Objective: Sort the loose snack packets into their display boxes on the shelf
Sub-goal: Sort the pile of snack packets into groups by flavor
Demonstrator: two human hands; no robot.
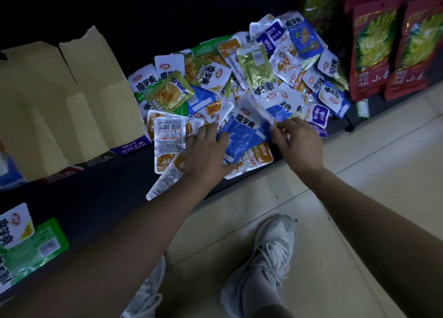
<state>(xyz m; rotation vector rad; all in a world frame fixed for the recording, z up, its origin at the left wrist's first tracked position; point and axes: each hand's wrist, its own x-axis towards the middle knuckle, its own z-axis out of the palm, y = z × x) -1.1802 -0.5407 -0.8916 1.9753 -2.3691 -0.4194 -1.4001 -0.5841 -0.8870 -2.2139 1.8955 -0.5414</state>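
A heap of loose snack packets [239, 82] in blue, green, orange and purple covers the dark shelf. My left hand [206, 152] lies on the front of the heap with its fingers spread, touching a clear-backed packet [167, 135] and the left edge of a blue packet [244, 138]. My right hand [297, 142] pinches the edge of a blurred white and blue packet [263, 112] just above the heap. Open cardboard display boxes [79, 106] stand to the left of the heap, flaps up, their insides showing no packets.
Big red and green bags [374, 54] stand at the right end of the shelf. A lower shelf at the bottom left holds green packets [31, 245]. My white shoes [271, 257] stand on the pale tiled floor [359, 173] by the shelf's front edge.
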